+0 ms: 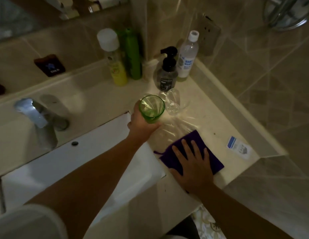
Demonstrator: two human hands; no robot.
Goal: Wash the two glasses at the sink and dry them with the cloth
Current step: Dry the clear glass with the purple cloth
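Note:
My left hand (141, 125) grips a green glass (151, 108) upright by its lower body, at the counter's left part beside the sink (91, 157). A clear glass (173, 102) stands just behind and to the right of it on the counter, untouched. A purple cloth (193, 140) lies flat on the counter near the front edge. My right hand (193, 165) rests on the cloth with fingers spread straight. The tap (38, 118) is at the left, with no water seen running.
Against the back wall stand a yellow spray can (115, 66), a green bottle (133, 56), a dark pump dispenser (167, 71) and a clear white-capped bottle (186, 57). A small blue-and-white packet (238, 149) lies at the counter's right end. Tiled walls close in behind and to the right.

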